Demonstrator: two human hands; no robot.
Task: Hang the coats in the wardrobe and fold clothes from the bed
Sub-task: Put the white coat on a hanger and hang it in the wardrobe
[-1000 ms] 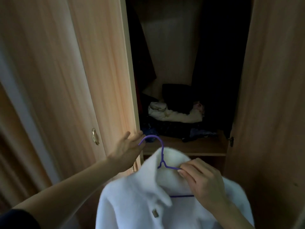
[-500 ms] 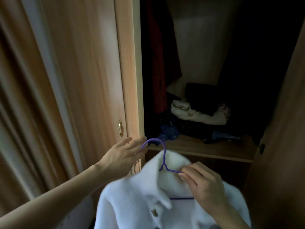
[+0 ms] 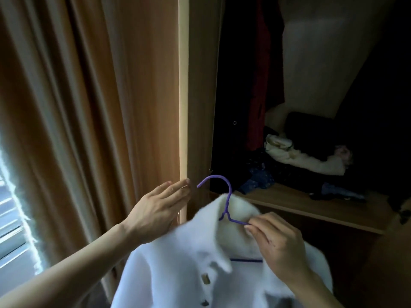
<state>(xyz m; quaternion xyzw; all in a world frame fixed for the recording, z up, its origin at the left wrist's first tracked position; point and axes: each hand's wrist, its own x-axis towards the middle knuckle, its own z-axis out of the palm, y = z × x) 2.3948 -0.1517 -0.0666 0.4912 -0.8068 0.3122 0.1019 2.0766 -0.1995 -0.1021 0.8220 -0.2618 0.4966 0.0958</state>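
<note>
- Since the earlier frame the wardrobe door (image 3: 183, 107) has swung wider and now shows edge-on; a brown curtain (image 3: 66, 107) fills the view left of the door.
- Left hand (image 3: 160, 210): fingers straight, tips resting against the door's edge low down, grasping nothing.
- Right hand (image 3: 278, 241): right of the door, thumb and fingers pinching the shoulder wire of the purple hanger (image 3: 214, 176).
- White fleece coat (image 3: 178, 274) hangs on that hanger, below and just right of the door's edge, outside the wardrobe; the hook catches on nothing.
- Right of the door, inside: a dark red garment (image 3: 260, 85) hanging, and a pile of clothes (image 3: 300, 161) on a wooden shelf (image 3: 289, 201).
</note>
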